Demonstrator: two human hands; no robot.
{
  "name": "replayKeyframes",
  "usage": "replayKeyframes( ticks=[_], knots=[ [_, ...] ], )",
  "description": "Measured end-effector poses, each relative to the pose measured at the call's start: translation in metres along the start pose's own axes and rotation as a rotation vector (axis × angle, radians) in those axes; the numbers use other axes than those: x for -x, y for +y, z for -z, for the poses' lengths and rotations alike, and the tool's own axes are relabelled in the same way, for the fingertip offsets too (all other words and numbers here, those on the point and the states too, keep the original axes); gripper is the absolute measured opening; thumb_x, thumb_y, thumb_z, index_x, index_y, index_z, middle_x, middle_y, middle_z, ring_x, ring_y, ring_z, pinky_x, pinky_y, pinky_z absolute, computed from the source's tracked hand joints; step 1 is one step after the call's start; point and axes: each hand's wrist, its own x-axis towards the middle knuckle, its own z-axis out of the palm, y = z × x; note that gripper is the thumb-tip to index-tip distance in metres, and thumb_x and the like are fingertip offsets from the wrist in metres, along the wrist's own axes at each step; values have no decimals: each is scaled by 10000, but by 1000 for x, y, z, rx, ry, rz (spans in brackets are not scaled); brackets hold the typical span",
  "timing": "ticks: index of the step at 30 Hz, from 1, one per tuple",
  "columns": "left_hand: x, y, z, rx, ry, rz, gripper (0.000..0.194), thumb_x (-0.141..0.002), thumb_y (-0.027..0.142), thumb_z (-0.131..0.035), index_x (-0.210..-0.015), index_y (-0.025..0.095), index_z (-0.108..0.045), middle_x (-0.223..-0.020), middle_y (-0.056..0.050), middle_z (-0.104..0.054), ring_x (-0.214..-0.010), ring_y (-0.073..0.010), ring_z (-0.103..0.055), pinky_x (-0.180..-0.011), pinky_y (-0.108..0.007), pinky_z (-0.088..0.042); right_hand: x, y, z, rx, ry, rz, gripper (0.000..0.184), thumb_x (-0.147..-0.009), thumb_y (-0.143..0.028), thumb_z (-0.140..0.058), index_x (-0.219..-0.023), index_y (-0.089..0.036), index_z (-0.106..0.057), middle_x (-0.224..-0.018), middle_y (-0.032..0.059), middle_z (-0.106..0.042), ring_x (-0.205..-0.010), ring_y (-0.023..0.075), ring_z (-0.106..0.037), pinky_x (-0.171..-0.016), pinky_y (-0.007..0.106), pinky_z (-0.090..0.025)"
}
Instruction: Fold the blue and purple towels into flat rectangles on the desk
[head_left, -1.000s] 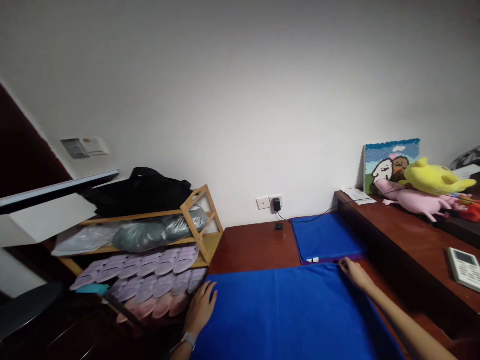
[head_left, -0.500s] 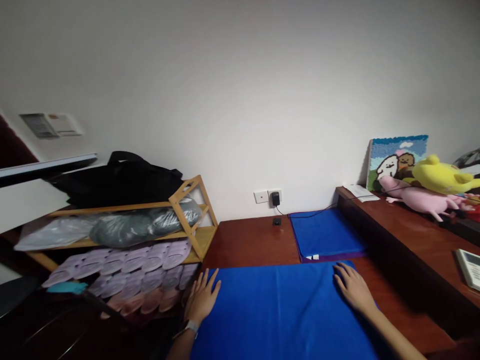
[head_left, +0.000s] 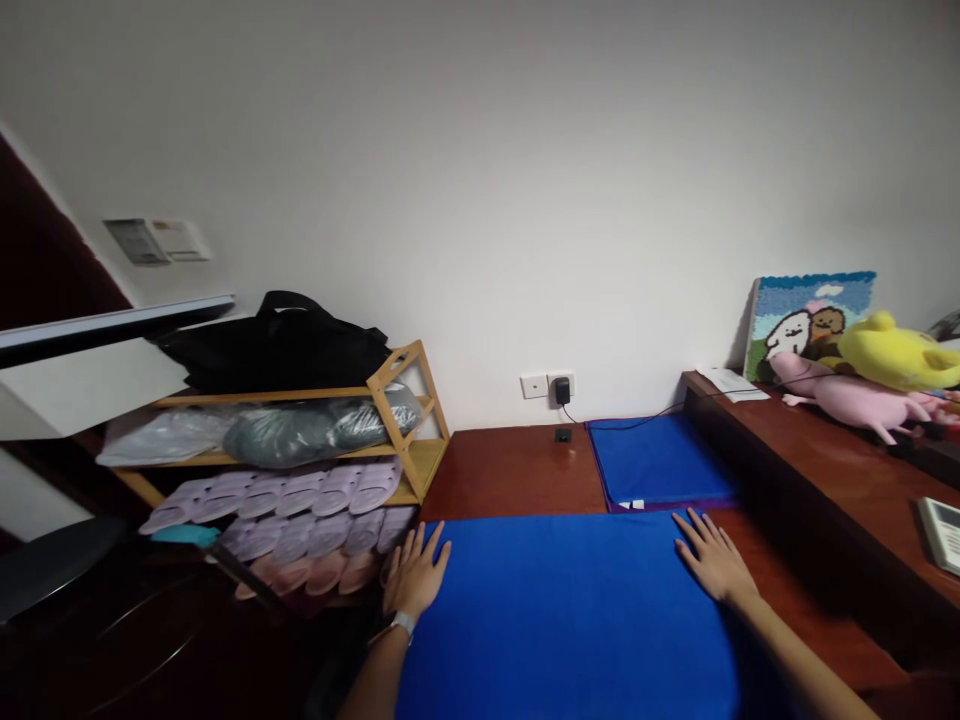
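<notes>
A smooth blue cloth [head_left: 570,610] lies spread over the reddish-brown desk [head_left: 517,470]. My left hand [head_left: 417,572] rests on the cloth's far left corner, palm down with the fingers spread. On the far right corner lies my right hand [head_left: 714,556], also flat, its fingers apart. Neither hand grips anything. Behind the right part of the cloth, a folded blue cloth [head_left: 660,462] with a purple edge and a white label sits against the wall.
Left of the desk stands a wooden rack [head_left: 409,430] with a black bag [head_left: 285,345] and several lilac clogs [head_left: 330,492]. A raised ledge [head_left: 810,450] on the right bears plush toys [head_left: 847,395] and a calculator-like device [head_left: 941,535]. A plugged-in adapter [head_left: 562,390] trails a cord.
The creases in the cloth have smoothed out, and its surface looks flatter. Both hands stay at its far corners. My view has turned slightly to the left.
</notes>
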Motion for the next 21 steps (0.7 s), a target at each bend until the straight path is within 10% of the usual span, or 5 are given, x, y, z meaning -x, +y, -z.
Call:
replayKeyframes(
  ticks=[21],
  knots=[
    [10,4,3,-35,11,42,590,-1009,508,-458,-1558,292,-440,-1670,-95,-337,-1539,-326,-283,-1241,-468,-232,-3,-12,-2,83,-12,-169,706,-987,-594,-148,-1624,-313,-259,-1708,0,-225,-1571,231,-173,-1268,503,-145]
  ],
)
